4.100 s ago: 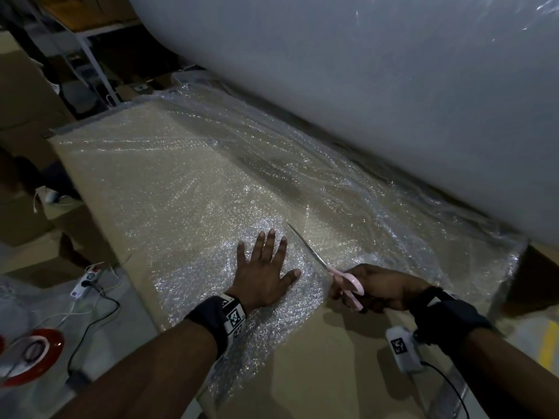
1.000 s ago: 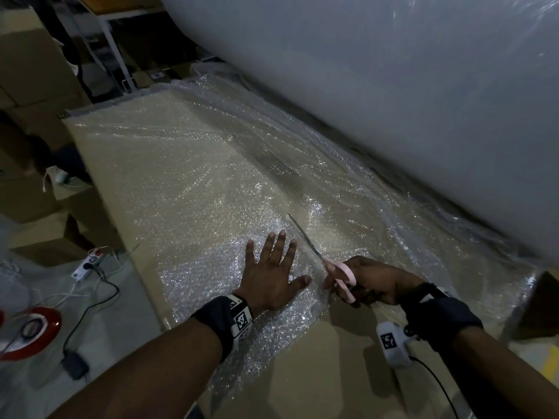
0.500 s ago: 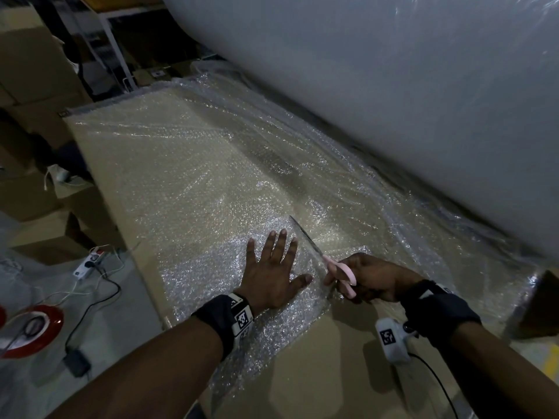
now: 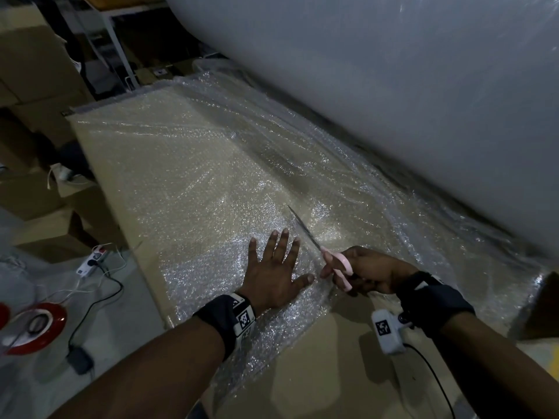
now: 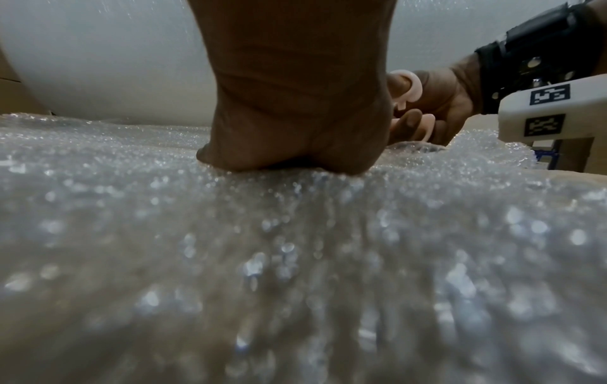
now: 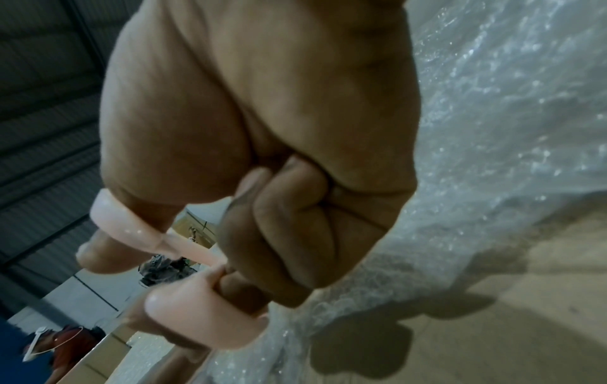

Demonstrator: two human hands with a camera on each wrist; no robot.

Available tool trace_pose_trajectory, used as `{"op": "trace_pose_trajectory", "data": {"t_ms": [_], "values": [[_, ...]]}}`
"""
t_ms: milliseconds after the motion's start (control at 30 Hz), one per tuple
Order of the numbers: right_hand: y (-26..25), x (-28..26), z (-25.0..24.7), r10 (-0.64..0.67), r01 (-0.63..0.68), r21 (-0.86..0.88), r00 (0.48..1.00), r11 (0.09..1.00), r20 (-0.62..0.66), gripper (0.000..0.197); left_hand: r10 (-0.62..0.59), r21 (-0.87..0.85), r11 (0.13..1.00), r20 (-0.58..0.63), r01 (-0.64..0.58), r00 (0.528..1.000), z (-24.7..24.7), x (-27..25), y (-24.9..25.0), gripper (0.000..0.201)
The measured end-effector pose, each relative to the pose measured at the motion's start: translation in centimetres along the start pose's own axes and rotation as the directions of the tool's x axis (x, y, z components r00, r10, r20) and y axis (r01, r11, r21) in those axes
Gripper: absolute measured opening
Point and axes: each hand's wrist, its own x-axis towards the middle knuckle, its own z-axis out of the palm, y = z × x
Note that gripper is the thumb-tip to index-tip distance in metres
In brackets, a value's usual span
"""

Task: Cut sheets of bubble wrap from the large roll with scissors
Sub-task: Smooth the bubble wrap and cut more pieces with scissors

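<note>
bare forearms, black wristbands (image 4: 218, 320), white tagged camera mounts (image 4: 387, 330)

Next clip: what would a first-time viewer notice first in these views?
The huge white roll fills the upper right of the head view, with shiny bubble wrap spread from it over the cardboard-coloured table. In front, the left hand presses flat on the wrap, while the right hand grips pink-handled scissors, blades pointing away along the cut.

A brown cardboard surface (image 4: 326, 373) spreads across the work area. On the grey floor (image 4: 121, 328) to the left lie a white power strip (image 4: 92, 261), a black cable (image 4: 99, 300) running to a small black adapter (image 4: 79, 361), and a red ring-shaped object (image 4: 36, 328). Cardboard boxes (image 4: 33, 71) stand behind, beside a white metal frame (image 4: 116, 40).
</note>
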Motion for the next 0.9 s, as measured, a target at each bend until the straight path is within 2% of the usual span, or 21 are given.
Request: {"op": "trace_pose_trajectory", "data": {"t_ms": [67,200,300,467,800,900], "values": [[0.3,0.2,-0.3,-0.002,0.003,-0.022,1.000,1.000,0.007,0.056,0.005,0.004,1.000,-0.015,-0.005,1.000,0.1,0.0,0.0,0.093],[0.4,0.1,-0.2,-0.002,0.002,-0.096,1.000,0.995,0.004,0.072,0.007,0.033,0.999,-0.029,-0.006,1.000,0.3,-0.1,0.0,0.095],[0.1,0.1,-0.2,0.011,-0.011,-0.098,1.000,0.995,0.001,0.064,0.008,0.030,1.000,-0.042,-0.007,0.999,0.4,-0.1,0.0,0.095],[-0.5,0.3,-0.1,0.011,-0.011,-0.009,1.000,1.000,0.011,0.084,0.010,0.040,0.999,-0.053,-0.008,0.999,0.5,0.0,-0.1,0.093],[-2.3,0.2,-0.2,0.056,-0.056,-0.037,0.998,0.998,-0.023,0.076,0.013,0.031,0.999,-0.043,-0.011,0.999,0.4,0.0,0.0,0.091],[-2.7,-0.9,-0.6,0.057,-0.062,-0.093,0.997,0.994,-0.061,0.084,0.010,0.013,1.000,-0.030,-0.009,1.000,0.3,-0.1,0.0,0.092]]}}
